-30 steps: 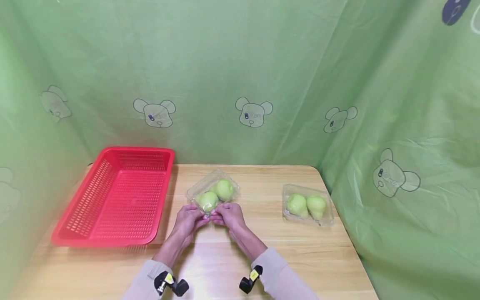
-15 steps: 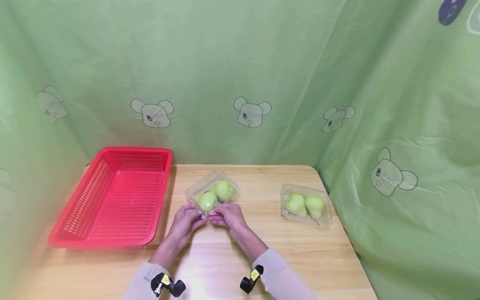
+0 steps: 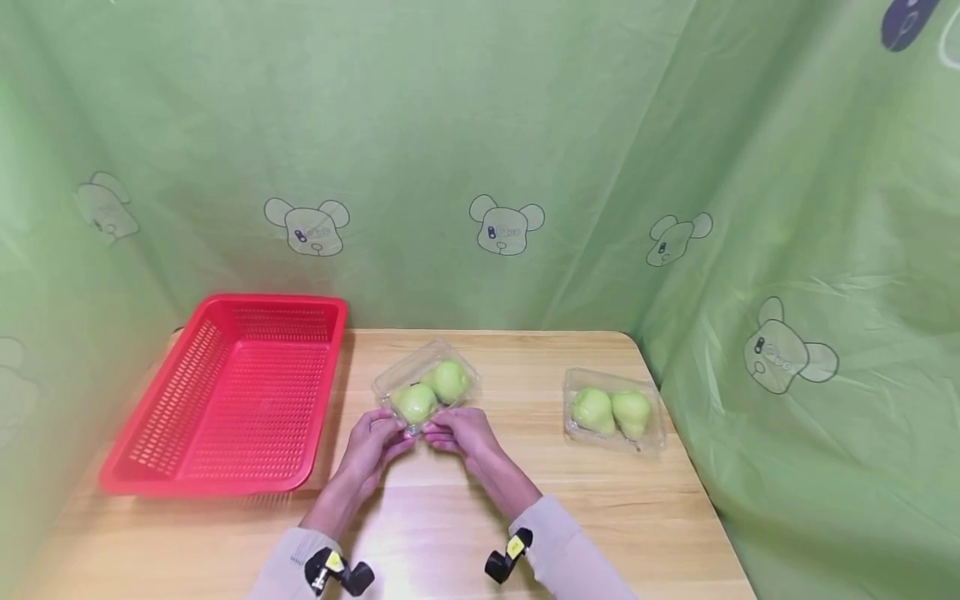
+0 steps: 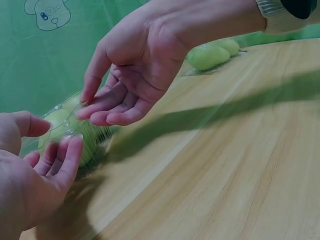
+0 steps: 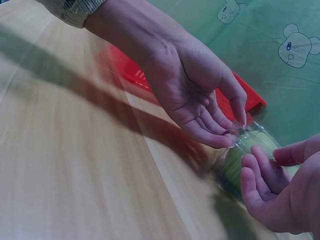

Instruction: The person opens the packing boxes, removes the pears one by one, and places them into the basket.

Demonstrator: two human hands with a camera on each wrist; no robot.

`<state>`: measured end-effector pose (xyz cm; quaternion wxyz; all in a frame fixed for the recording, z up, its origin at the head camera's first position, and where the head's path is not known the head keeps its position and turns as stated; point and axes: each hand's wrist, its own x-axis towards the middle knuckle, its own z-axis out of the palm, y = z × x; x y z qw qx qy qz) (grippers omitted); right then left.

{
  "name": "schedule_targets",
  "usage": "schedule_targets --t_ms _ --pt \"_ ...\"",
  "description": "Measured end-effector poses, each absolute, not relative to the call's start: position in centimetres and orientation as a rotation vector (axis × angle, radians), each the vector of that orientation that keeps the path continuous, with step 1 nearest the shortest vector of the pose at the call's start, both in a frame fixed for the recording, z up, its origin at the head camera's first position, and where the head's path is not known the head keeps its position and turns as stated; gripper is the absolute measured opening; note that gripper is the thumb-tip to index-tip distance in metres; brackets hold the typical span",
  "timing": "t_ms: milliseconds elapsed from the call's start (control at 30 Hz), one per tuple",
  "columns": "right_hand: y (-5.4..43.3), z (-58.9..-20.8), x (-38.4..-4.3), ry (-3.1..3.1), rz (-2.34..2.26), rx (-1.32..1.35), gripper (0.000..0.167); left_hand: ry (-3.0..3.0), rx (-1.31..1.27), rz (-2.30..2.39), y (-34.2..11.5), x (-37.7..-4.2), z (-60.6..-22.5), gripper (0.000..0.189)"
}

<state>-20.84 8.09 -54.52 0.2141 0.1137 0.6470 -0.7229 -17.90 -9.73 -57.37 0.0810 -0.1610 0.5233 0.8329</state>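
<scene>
A clear plastic clamshell box with two green pears inside sits at an angle on the table, in the middle of the head view. At its near corner my left hand pinches the lid's edge between thumb and fingers. Close beside it, my right hand pinches the same rim, its fingertips a little apart from the left ones. The right wrist view shows the left hand with plastic between its fingertips. In the left wrist view the right hand's thumb and forefinger meet at the rim.
To the left stands a red perforated basket with nothing visible in it. Another clear clamshell with two pears lies near the table's right edge. Green printed curtains hang around the wooden table.
My right hand has shifted very slightly right, so the gap between the two hands' fingertips is a little wider. The box stays in place, with both hands still at its near corner.
</scene>
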Motion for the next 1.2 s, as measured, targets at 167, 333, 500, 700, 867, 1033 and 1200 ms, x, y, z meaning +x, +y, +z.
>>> schedule_targets --t_ms 167,333,500,700,867,1033,1200 --pt "8.4 -54.5 -21.1 1.798 -1.971 0.321 0.022 1.575 -0.486 2.494 -9.7 -18.0 -57.4 0.044" --pt "8.6 -54.6 -21.2 1.810 -1.939 0.316 0.022 1.572 -0.499 2.505 -9.7 -18.0 -57.5 0.043" --pt "8.9 -54.6 -21.2 1.814 -1.929 0.307 0.024 1.560 -0.507 2.515 -9.6 -18.0 -57.6 0.039" --pt "9.5 -54.8 -21.4 1.816 -1.923 0.334 0.023 1.554 -0.514 2.500 -9.2 -18.1 -57.6 0.040" --pt "10.2 -55.1 -21.8 1.809 -1.919 0.367 0.022 1.574 -0.544 2.484 -9.4 -18.2 -57.8 0.042" --pt "11.3 -55.1 -22.5 1.845 -1.914 0.470 0.024 1.577 -0.549 2.480 -9.7 -18.1 -57.7 0.044" --pt "12.3 -55.3 -23.2 1.866 -1.908 0.495 0.033 1.580 -0.535 2.479 -9.9 -18.0 -57.5 0.046"
